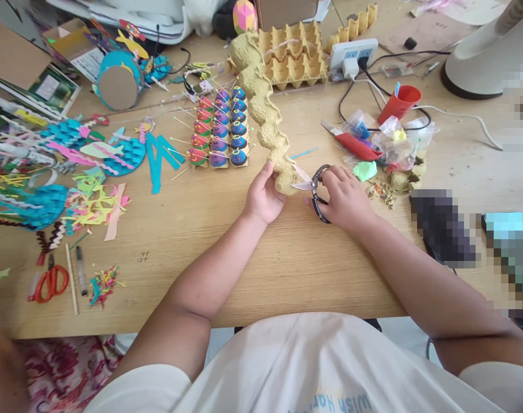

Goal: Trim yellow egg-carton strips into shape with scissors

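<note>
My left hand [265, 198] grips the near end of a long yellowish egg carton strip [263, 109], which slants up and away over the table. In my right hand [343, 198] is a pair of scissors [316, 192] with black handles. Their blades are spread apart at the strip's near end, close to my left fingers. Left of the strip stand rows of painted egg carton cups [219, 129] in red, purple and blue, with thin sticks poking out of them.
Uncut egg cartons [293, 54] lie at the back beside a power strip [353, 54]. On the right are a red cup [399, 103], a red-handled knife [358, 146] and plastic bags. Blue woven paper crafts [119, 155] and orange scissors [51, 282] lie left. Another person's patterned clothing [67, 373] shows at lower left.
</note>
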The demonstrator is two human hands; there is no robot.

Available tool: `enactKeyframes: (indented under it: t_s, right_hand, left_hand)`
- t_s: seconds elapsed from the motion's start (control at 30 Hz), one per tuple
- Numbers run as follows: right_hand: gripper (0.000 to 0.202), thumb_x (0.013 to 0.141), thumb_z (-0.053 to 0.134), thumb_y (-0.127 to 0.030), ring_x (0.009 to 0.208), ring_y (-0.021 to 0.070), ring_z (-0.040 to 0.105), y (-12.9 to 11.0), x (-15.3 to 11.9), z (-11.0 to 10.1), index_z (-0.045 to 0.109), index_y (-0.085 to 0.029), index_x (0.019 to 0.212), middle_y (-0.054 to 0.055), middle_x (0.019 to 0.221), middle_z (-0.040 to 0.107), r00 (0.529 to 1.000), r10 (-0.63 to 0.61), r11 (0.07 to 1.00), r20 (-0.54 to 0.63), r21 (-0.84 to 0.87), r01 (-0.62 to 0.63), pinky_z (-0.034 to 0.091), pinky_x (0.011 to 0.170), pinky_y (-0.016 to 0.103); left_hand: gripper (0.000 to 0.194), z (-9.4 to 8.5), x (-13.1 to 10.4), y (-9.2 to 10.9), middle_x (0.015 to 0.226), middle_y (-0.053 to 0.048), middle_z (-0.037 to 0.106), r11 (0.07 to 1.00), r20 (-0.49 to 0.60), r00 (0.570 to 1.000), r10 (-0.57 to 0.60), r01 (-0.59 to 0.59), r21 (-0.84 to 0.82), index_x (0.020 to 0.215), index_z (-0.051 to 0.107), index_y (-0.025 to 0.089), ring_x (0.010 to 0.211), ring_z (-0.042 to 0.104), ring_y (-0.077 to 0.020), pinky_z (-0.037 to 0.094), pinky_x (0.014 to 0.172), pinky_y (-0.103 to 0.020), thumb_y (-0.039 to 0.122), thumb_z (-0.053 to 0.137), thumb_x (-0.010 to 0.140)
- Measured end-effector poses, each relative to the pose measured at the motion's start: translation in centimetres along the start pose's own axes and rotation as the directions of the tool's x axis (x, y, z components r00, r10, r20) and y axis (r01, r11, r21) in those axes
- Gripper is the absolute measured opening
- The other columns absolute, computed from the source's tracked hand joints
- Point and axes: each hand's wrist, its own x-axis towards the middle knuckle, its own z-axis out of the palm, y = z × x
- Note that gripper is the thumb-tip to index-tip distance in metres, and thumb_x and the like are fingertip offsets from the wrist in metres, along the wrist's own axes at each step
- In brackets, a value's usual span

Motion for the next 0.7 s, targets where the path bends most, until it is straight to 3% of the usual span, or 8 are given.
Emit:
enactKeyframes:
  t_s: [0.13, 0.43, 0.57, 0.7]
  right_hand:
    - [0.038, 0.092, 0.066, -0.045, 0.113, 0.0370, 0.064, -0.2, 0.0, -0.3, 0.066, -0.017, 0.119, 0.019, 0.123, 0.072, 1.000, 0.008, 1.000, 0.010, -0.030, -0.008, 0.049, 0.097, 0.049]
    - [0.039, 0.089, 0.071, -0.048, 0.105, 0.0344, 0.065, -0.5, 0.4, -1.1, 0.071, -0.017, 0.113, 0.017, 0.116, 0.075, 0.996, 0.004, 0.999, 0.090, -0.050, 0.000, 0.047, 0.086, 0.043]
    - [0.037, 0.090, 0.074, -0.047, 0.104, 0.0340, 0.065, -0.6, 0.4, -1.2, 0.072, -0.018, 0.113, 0.016, 0.114, 0.076, 0.996, 0.030, 0.996, 0.081, -0.085, -0.023, 0.045, 0.082, 0.041]
    - [0.033, 0.092, 0.074, -0.046, 0.101, 0.0332, 0.065, -0.5, 0.4, -1.4, 0.073, -0.019, 0.111, 0.016, 0.112, 0.076, 0.995, 0.050, 0.995, 0.088, -0.095, -0.042, 0.042, 0.079, 0.040]
  left_hand:
    - [0.036, 0.0, -0.1, 0.0, 0.114, -0.003, 0.083, 1.000, 0.001, 1.000, 0.003, -0.003, 0.016, 0.133, 0.074, 0.026, 0.127, 0.076, -0.0203, 0.061, 0.102, -0.029, 0.041, 0.048, 0.112]
    - [0.035, -0.2, -0.1, -0.1, 0.115, -0.003, 0.083, 1.000, 0.039, 0.999, 0.018, -0.019, 0.010, 0.135, 0.072, 0.025, 0.129, 0.075, -0.0204, 0.059, 0.107, -0.030, 0.041, 0.051, 0.110]
    - [0.033, -0.1, -0.2, -0.1, 0.106, -0.002, 0.083, 1.000, 0.018, 1.000, 0.011, -0.011, 0.018, 0.127, 0.075, 0.025, 0.120, 0.078, -0.0182, 0.060, 0.101, -0.026, 0.040, 0.051, 0.111]
    - [0.033, 0.1, -0.2, 0.0, 0.111, -0.003, 0.083, 1.000, -0.022, 1.000, 0.003, -0.003, 0.010, 0.130, 0.075, 0.026, 0.121, 0.078, -0.0185, 0.060, 0.100, -0.027, 0.041, 0.052, 0.110]
